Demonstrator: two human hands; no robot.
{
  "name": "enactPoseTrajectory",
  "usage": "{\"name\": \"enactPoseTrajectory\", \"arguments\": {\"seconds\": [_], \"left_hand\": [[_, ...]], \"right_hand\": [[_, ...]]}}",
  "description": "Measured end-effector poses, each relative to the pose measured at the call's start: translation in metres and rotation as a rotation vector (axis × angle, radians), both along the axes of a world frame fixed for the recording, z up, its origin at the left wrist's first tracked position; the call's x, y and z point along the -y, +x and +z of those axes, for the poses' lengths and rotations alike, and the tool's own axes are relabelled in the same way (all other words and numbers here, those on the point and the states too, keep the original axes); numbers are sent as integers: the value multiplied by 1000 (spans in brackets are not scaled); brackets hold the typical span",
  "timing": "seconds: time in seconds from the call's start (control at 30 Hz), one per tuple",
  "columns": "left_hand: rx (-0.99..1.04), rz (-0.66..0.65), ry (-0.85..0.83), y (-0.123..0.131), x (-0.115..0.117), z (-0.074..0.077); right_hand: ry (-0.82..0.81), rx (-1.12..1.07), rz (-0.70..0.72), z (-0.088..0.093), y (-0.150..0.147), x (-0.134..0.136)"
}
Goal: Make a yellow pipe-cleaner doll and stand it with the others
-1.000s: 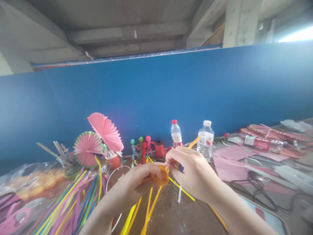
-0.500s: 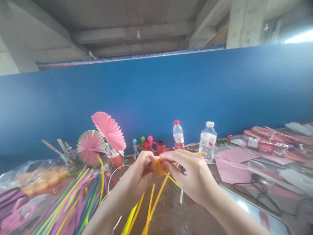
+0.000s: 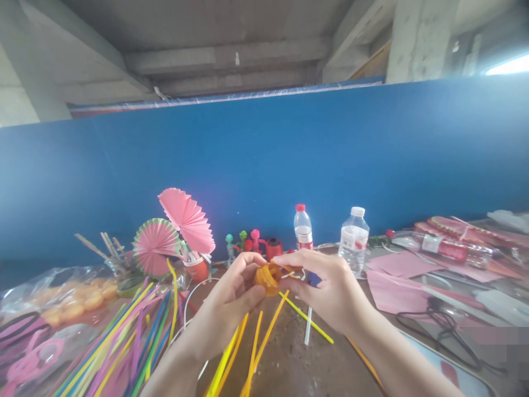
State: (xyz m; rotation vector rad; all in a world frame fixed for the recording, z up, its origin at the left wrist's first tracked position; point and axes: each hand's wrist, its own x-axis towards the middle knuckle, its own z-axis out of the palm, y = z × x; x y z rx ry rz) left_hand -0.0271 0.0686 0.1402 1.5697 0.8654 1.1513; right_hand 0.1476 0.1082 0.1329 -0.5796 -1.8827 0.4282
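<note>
Between my two hands is a small wound coil of orange pipe cleaner (image 3: 268, 279). My left hand (image 3: 237, 292) pinches its left side with thumb and fingers. On the other side, the thumb and fingertips of my right hand (image 3: 320, 281) close at the coil's upper right edge, on an orange strand. More of that orange colour shows as a strand (image 3: 366, 361) below my right wrist. Several loose orange pipe cleaners (image 3: 264, 336) and a bright yellow one (image 3: 223, 364) lie on the table beneath. A yellow-green pipe cleaner (image 3: 314, 322) crosses a pale stick (image 3: 308, 326) under my right hand.
Multicoloured pipe cleaners (image 3: 124, 342) are heaped at left, beside a bag of orange balls (image 3: 78, 298). Pink paper fans (image 3: 188, 220) stand in a red cup (image 3: 196, 270). Two bottles (image 3: 303, 229) (image 3: 354, 242) stand behind my hands; pink paper (image 3: 397, 289) and a black cable (image 3: 442, 336) lie right.
The coil has turned and shows its loops more clearly. The orange strand that stuck out past my right hand is gone from there; one now shows below my right wrist.
</note>
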Motion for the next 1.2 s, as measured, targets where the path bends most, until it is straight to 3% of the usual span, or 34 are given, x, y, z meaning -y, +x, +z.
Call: {"name": "enactPoseTrajectory", "arguments": {"seconds": [0.13, 0.3, 0.57, 0.7, 0.9, 1.2], "left_hand": [[-5, 98, 16, 7, 3, 1], [-149, 278, 67, 15, 2, 1], [-536, 586, 329, 15, 2, -7], [-697, 614, 440, 17, 4, -7], [-660, 618, 438, 19, 6, -3], [-807, 523, 574, 7, 2, -8]], "right_hand": [[94, -11, -20, -2, -3, 2], [181, -20, 14, -4, -5, 3], [64, 16, -55, -1, -6, 8], [139, 47, -95, -5, -10, 8], [390, 100, -90, -11, -11, 6], [482, 144, -52, -10, -9, 7]]}}
